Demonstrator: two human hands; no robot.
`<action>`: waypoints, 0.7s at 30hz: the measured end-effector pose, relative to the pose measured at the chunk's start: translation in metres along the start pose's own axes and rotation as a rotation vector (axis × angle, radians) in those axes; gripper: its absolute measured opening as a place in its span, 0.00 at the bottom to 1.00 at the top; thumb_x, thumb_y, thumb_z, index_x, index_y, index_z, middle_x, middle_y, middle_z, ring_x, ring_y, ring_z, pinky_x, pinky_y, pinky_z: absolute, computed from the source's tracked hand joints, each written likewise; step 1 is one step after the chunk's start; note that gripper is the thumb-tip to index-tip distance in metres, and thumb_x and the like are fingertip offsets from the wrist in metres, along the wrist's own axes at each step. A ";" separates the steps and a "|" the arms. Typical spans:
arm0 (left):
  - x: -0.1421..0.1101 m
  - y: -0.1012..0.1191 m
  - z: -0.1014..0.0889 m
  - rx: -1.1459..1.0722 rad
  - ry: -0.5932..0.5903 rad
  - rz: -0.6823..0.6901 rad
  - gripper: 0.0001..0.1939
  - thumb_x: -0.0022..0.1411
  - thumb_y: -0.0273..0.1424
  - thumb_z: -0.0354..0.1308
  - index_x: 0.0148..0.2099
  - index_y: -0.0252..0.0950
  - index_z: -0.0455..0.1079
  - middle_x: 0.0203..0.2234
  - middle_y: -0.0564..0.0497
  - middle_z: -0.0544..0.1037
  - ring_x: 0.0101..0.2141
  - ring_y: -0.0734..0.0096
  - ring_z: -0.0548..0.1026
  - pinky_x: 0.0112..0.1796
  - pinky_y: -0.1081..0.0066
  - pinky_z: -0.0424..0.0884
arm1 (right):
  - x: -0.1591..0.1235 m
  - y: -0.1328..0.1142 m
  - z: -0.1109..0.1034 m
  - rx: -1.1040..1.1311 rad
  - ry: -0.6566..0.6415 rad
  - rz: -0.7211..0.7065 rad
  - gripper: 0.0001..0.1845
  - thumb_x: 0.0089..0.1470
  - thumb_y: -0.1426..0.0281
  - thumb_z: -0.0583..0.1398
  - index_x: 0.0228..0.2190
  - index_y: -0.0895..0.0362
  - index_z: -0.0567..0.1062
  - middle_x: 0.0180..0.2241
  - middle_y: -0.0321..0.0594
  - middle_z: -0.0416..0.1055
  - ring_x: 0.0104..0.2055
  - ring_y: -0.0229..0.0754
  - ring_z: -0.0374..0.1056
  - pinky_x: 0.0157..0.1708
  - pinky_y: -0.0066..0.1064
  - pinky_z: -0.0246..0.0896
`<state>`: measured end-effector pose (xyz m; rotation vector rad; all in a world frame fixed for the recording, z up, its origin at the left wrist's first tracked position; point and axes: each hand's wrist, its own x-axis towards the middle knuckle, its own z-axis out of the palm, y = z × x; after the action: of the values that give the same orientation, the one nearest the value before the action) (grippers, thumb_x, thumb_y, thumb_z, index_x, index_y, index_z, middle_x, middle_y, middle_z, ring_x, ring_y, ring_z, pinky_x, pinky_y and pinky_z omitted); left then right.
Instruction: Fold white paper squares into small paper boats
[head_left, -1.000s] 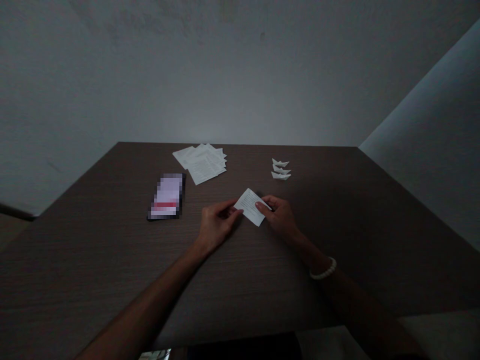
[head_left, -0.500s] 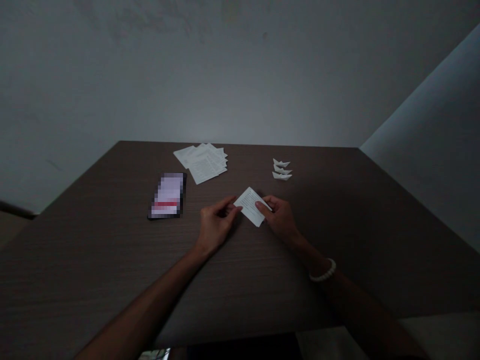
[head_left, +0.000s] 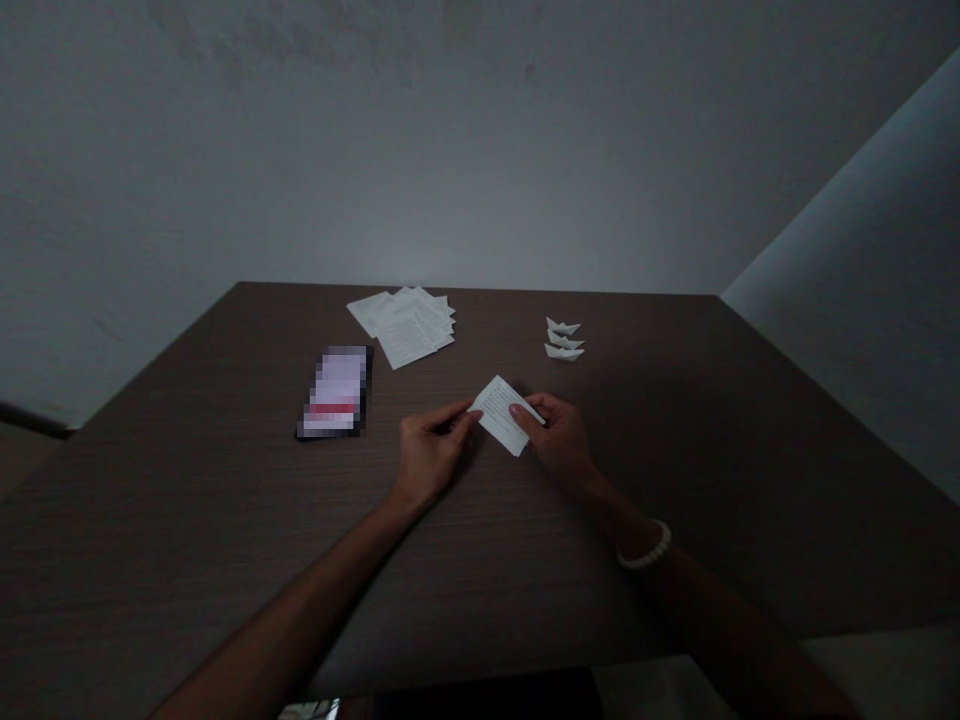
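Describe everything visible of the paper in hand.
The white paper looks folded, with rows of dark print and a doubled edge near its lower corner. It sits cornerwise, diamond-like, over the table. The left hand pinches its left corner; the right hand grips its right side, thumb on the printed face.

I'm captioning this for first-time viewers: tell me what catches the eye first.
The bright, pixelated phone probably comes first, left of centre. Mid-picture, the left hand and right hand hold a small printed paper. Beyond it, slightly right, sit three folded paper boats.
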<state>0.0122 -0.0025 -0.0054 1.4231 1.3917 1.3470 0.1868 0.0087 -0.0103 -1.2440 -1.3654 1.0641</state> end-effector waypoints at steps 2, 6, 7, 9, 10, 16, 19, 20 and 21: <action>0.001 0.000 0.000 -0.014 0.007 -0.018 0.16 0.55 0.36 0.64 0.42 0.31 0.79 0.23 0.47 0.80 0.20 0.72 0.73 0.22 0.74 0.70 | 0.000 0.000 0.001 0.002 -0.007 0.005 0.17 0.50 0.57 0.62 0.29 0.59 0.73 0.27 0.43 0.77 0.24 0.39 0.71 0.20 0.25 0.60; 0.003 -0.001 0.001 -0.069 -0.009 -0.059 0.15 0.54 0.35 0.65 0.41 0.31 0.79 0.21 0.48 0.79 0.19 0.74 0.72 0.21 0.75 0.70 | -0.001 0.001 0.002 0.041 -0.024 0.023 0.17 0.49 0.57 0.63 0.28 0.59 0.73 0.27 0.43 0.77 0.25 0.39 0.71 0.22 0.26 0.62; 0.003 -0.001 0.001 -0.088 -0.013 -0.070 0.15 0.54 0.35 0.65 0.41 0.30 0.79 0.22 0.48 0.79 0.19 0.75 0.72 0.21 0.75 0.70 | -0.001 0.001 0.002 0.046 -0.024 0.029 0.17 0.49 0.57 0.64 0.28 0.59 0.72 0.27 0.43 0.77 0.25 0.39 0.71 0.23 0.26 0.62; 0.004 -0.001 0.001 -0.114 -0.022 -0.087 0.15 0.53 0.35 0.65 0.40 0.30 0.79 0.22 0.48 0.79 0.19 0.76 0.72 0.21 0.75 0.70 | -0.002 0.000 0.002 0.054 -0.025 0.037 0.18 0.48 0.56 0.64 0.28 0.59 0.72 0.27 0.43 0.77 0.25 0.39 0.71 0.23 0.27 0.63; 0.004 -0.001 0.001 -0.119 -0.031 -0.093 0.14 0.53 0.34 0.65 0.40 0.29 0.79 0.22 0.48 0.79 0.19 0.76 0.72 0.21 0.75 0.71 | -0.002 0.000 0.002 0.059 -0.032 0.043 0.18 0.48 0.56 0.64 0.28 0.59 0.72 0.27 0.43 0.77 0.25 0.39 0.71 0.23 0.27 0.63; 0.005 0.001 0.000 -0.131 -0.126 -0.125 0.13 0.53 0.34 0.65 0.39 0.31 0.79 0.21 0.48 0.78 0.18 0.77 0.71 0.20 0.77 0.68 | 0.003 -0.010 -0.009 0.022 -0.114 0.028 0.21 0.52 0.52 0.59 0.27 0.58 0.75 0.24 0.38 0.74 0.24 0.38 0.69 0.22 0.26 0.60; 0.004 0.003 -0.001 -0.121 -0.159 -0.127 0.13 0.54 0.34 0.65 0.39 0.31 0.79 0.21 0.48 0.78 0.18 0.77 0.70 0.20 0.77 0.68 | 0.005 -0.014 -0.015 0.011 -0.152 0.031 0.23 0.55 0.52 0.56 0.25 0.59 0.75 0.22 0.38 0.72 0.22 0.37 0.66 0.20 0.26 0.57; 0.004 0.003 -0.001 -0.117 -0.176 -0.126 0.13 0.54 0.34 0.65 0.39 0.30 0.79 0.20 0.48 0.78 0.18 0.77 0.70 0.20 0.77 0.68 | 0.004 -0.015 -0.015 0.018 -0.156 0.028 0.22 0.54 0.52 0.56 0.26 0.59 0.75 0.22 0.38 0.73 0.22 0.37 0.67 0.20 0.26 0.58; 0.003 0.004 -0.001 -0.112 -0.193 -0.125 0.13 0.54 0.35 0.65 0.39 0.30 0.79 0.19 0.49 0.77 0.18 0.77 0.70 0.20 0.77 0.68 | 0.004 -0.015 -0.015 0.023 -0.154 0.021 0.21 0.54 0.53 0.58 0.28 0.59 0.76 0.24 0.38 0.74 0.23 0.37 0.68 0.20 0.26 0.58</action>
<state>0.0121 -0.0002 -0.0009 1.3324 1.2386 1.1572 0.1995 0.0109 0.0070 -1.1820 -1.4540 1.2075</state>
